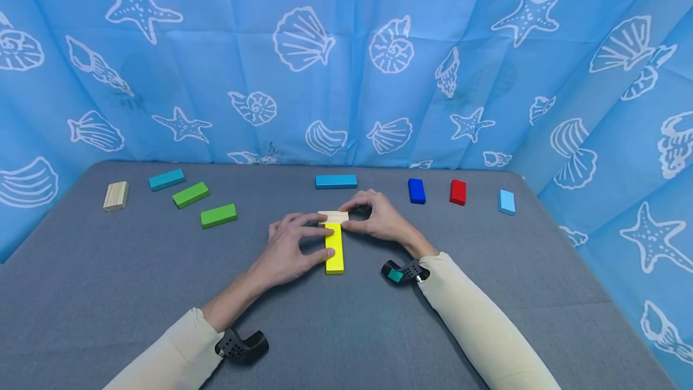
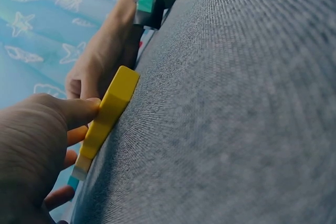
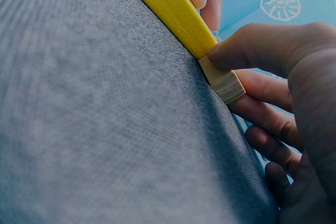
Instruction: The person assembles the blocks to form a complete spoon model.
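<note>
A yellow block (image 1: 334, 260) lies flat on the grey cloth, its long side running away from me. Across its far end sits a short plain wooden block (image 1: 334, 216), touching it. My left hand (image 1: 289, 251) comes from the left; its thumb and index finger rest on the yellow block, and another fingertip reaches the wooden block's left end. From the other side, my right hand (image 1: 381, 218) pinches the wooden block's right end between thumb and index finger. The right wrist view shows that thumb at the seam where wooden block (image 3: 223, 82) and yellow block (image 3: 176, 14) meet.
Beyond the hands lies a teal block (image 1: 335, 182). To the left are another wooden block (image 1: 116, 196), a second teal block (image 1: 166, 179) and two green blocks (image 1: 219, 216). Dark blue (image 1: 416, 191), red (image 1: 458, 192) and light blue (image 1: 506, 202) blocks lie right. A shell-patterned curtain (image 1: 346, 77) hangs behind.
</note>
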`<state>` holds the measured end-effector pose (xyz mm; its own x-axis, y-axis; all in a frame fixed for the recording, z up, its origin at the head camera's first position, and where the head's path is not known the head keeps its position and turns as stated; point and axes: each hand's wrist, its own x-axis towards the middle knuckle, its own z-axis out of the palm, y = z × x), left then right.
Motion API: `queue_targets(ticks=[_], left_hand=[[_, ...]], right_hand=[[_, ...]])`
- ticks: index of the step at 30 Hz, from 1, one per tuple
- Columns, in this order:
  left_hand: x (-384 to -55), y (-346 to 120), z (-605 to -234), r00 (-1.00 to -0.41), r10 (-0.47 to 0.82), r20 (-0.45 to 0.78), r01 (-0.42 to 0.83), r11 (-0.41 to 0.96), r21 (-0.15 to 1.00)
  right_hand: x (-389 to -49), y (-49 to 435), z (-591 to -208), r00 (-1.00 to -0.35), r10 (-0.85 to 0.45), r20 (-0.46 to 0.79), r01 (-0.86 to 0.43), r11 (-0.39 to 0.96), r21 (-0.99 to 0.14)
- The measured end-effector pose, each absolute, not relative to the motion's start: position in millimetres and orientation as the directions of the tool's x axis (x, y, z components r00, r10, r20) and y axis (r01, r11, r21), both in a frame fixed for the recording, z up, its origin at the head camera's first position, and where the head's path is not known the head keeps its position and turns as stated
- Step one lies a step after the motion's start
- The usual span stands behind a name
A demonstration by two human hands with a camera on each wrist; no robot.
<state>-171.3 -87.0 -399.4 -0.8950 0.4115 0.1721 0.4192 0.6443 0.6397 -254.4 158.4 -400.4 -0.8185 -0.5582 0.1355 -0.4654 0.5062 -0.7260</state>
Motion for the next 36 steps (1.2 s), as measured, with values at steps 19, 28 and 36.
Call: queue_targets(ticks=[19, 28, 36], left_hand=[[-172.9, -87.5, -401.6, -0.899, 0.402, 0.172, 0.408, 0.633, 0.658], [-173.2, -87.2, -401.1, -0.9, 0.402, 0.169, 0.407, 0.636, 0.656], [-173.0, -87.7, -401.5, -0.899, 0.402, 0.172, 0.408, 0.63, 0.661]], right_hand=[[-252.6, 157.7, -399.2, -0.813, -0.563, 0.149, -0.48, 0.504, -0.718], [-252.8, 157.9, -398.4, -0.813, -0.564, 0.147, -0.484, 0.512, -0.71], [-253.4, 160.7, -397.3, -0.801, -0.578, 0.158, -0.497, 0.496, -0.712]])
